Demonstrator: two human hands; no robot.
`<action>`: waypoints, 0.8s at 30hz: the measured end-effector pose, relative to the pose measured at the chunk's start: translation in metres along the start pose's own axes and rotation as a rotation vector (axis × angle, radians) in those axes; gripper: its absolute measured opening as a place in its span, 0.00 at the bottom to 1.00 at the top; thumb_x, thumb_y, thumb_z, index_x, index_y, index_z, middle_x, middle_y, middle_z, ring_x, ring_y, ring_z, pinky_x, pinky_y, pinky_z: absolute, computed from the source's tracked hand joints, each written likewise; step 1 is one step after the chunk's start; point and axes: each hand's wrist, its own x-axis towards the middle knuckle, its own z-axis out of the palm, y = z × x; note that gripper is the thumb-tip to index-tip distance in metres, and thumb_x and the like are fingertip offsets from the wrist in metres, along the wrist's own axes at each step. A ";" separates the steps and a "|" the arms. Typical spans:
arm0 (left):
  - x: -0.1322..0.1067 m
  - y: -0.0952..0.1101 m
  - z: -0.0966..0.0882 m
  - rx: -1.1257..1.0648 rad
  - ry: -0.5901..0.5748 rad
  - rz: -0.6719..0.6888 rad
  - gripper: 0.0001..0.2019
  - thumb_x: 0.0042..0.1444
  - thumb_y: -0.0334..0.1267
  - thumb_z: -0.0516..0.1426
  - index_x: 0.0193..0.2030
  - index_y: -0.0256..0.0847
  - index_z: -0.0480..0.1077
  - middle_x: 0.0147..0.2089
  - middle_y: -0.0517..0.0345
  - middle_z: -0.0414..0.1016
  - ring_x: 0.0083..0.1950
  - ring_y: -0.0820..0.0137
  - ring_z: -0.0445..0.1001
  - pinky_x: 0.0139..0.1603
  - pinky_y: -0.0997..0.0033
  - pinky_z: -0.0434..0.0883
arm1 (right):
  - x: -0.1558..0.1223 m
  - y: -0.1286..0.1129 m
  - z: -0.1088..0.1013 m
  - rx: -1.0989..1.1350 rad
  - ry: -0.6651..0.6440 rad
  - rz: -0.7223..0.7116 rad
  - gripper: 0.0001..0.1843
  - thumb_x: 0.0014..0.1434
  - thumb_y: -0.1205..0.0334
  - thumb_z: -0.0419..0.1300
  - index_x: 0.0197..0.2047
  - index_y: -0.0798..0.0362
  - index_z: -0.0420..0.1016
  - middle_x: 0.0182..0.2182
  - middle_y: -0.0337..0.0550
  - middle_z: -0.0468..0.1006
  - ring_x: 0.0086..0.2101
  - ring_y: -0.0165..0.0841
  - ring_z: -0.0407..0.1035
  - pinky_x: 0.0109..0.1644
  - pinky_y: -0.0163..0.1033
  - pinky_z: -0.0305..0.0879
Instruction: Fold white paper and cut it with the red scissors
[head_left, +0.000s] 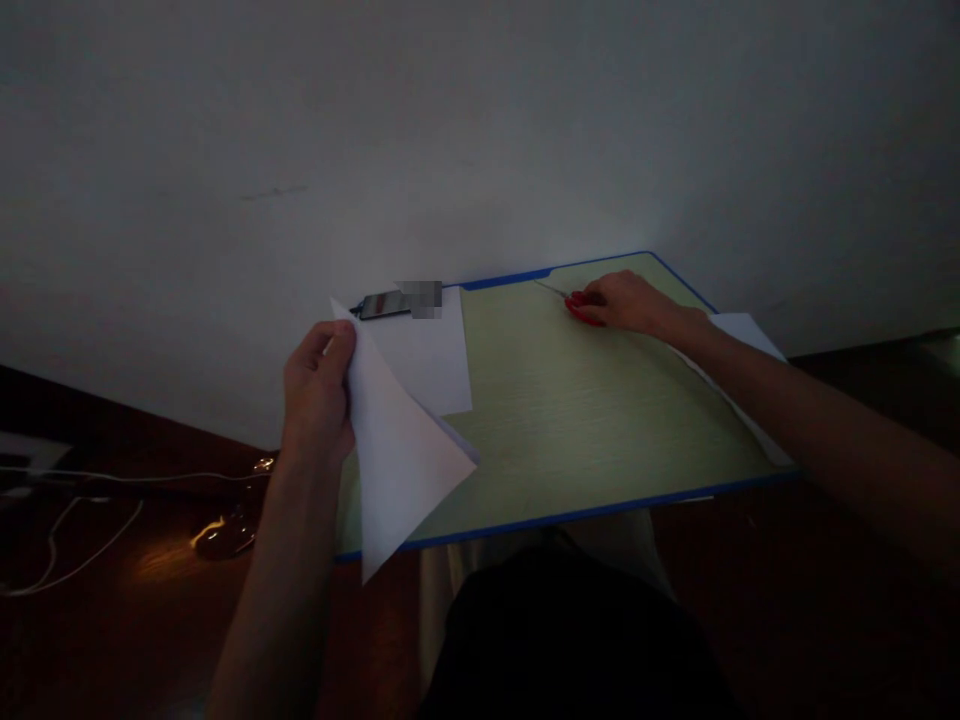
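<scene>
Pinched between the thumb and fingers of my left hand is a folded sheet of white paper, held up over the left part of the table. Its lower corner hangs past the front edge. My right hand reaches to the far right of the tabletop, its fingers closed on the red handles of a pair of scissors. The metal blades point left toward the back edge. Whether the scissors rest on the table or are lifted I cannot tell.
A small table with blue edging stands against a grey wall. Another white sheet lies at the back left, with a phone on it. More paper lies under my right forearm. White cables trail across the floor.
</scene>
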 end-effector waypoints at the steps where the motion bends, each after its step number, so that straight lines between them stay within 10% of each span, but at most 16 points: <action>1: 0.000 -0.002 0.003 0.000 -0.014 -0.012 0.11 0.58 0.43 0.66 0.34 0.41 0.70 0.22 0.70 0.70 0.22 0.78 0.67 0.23 0.79 0.68 | 0.001 0.000 0.001 -0.048 -0.002 -0.006 0.10 0.61 0.56 0.65 0.36 0.54 0.81 0.31 0.51 0.83 0.32 0.41 0.73 0.37 0.43 0.60; 14: 0.005 -0.022 0.004 -0.055 0.062 -0.047 0.21 0.40 0.52 0.73 0.30 0.40 0.72 0.23 0.67 0.69 0.20 0.77 0.66 0.20 0.79 0.63 | -0.033 -0.044 -0.025 -0.135 0.010 -0.070 0.15 0.67 0.56 0.60 0.39 0.56 0.84 0.36 0.52 0.84 0.42 0.42 0.76 0.46 0.42 0.67; 19: 0.003 -0.017 -0.002 -0.074 0.049 -0.085 0.20 0.42 0.52 0.72 0.31 0.41 0.72 0.22 0.67 0.69 0.21 0.75 0.66 0.20 0.77 0.65 | -0.114 -0.119 -0.020 0.096 0.093 -0.245 0.21 0.73 0.51 0.51 0.56 0.54 0.79 0.55 0.53 0.80 0.56 0.42 0.72 0.63 0.49 0.65; 24: 0.001 -0.013 -0.003 -0.096 0.079 -0.107 0.22 0.38 0.53 0.72 0.31 0.40 0.72 0.23 0.65 0.70 0.21 0.74 0.66 0.20 0.76 0.66 | -0.229 -0.194 0.012 0.270 -0.217 -0.487 0.38 0.64 0.44 0.63 0.70 0.57 0.66 0.70 0.61 0.63 0.71 0.51 0.50 0.75 0.60 0.46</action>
